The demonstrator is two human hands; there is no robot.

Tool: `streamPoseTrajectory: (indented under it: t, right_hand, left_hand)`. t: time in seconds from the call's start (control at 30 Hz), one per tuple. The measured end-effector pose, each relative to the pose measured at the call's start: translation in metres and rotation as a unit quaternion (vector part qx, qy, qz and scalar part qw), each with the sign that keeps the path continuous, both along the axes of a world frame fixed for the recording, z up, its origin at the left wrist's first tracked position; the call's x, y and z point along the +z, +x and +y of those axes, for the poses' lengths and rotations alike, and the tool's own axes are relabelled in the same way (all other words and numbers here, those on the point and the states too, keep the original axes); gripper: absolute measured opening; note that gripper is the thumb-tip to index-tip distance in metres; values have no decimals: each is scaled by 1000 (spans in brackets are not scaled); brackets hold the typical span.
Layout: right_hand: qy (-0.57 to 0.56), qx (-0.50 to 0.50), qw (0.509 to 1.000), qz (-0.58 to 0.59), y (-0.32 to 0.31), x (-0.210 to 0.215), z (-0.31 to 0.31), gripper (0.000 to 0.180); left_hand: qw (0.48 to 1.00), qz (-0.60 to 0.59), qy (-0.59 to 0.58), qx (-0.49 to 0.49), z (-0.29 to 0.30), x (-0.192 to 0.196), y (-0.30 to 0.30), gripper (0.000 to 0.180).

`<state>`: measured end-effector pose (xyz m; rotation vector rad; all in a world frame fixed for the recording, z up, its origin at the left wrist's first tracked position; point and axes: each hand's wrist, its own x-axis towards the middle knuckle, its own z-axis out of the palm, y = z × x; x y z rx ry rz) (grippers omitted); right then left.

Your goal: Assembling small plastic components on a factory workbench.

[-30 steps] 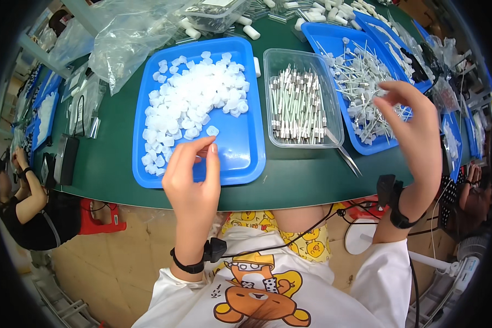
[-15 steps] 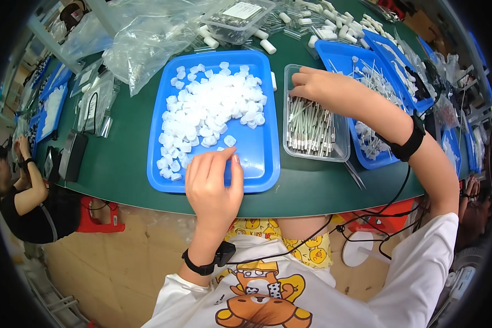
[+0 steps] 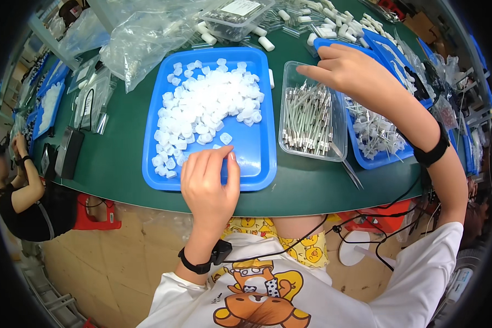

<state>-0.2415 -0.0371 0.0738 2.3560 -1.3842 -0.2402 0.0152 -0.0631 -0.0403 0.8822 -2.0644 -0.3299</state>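
Note:
A blue tray (image 3: 250, 180) holds a heap of small translucent white plastic caps (image 3: 210, 104). My left hand (image 3: 210, 177) is over its near edge, thumb and index tips pinched together; anything between them is too small to make out. One loose cap (image 3: 225, 138) lies just beyond those fingertips. My right hand (image 3: 339, 68) is raised over the far right corner of a clear plastic box (image 3: 311, 155). Its index finger stretches left and the other fingers bend apart from it; I see nothing in it. Thin rods with metal ends (image 3: 309, 117) fill the box.
Tweezers (image 3: 353, 175) lean out by the box's near right corner. A blue tray (image 3: 374, 163) of white-capped rods stands to the right. Plastic bags (image 3: 153, 41), a lidded clear box (image 3: 238, 19) and white cylinders (image 3: 339, 24) lie behind. A person (image 3: 24, 191) sits at far left.
My right hand has risen out of the rod box and moved right and away, its index finger now stretched out. The left hand keeps its pinch at the tray. The view shifts slightly.

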Motion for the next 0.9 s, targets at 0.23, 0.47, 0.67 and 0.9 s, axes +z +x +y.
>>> streamPoseTrajectory:
  t: [0.23,0.47,0.67,0.9]
  right_hand:
    - [-37,-17,989,140,21,17,12,54]
    - [-119,23,977,172,19,19,16,54]
    - [-138,16,974,180,17,24,20,52]
    - [-88,-2,985,148,14,25,20,44]
  left_hand:
    - [1000,-3,-20,5,-1,-4,0,8]
    - [1000,-4,-22,7,0,-3,0,6]
    - [1000,-14,-11,3,2,-1,0,6]
    - [1000,-16,-11,3,2,-3,0,6]
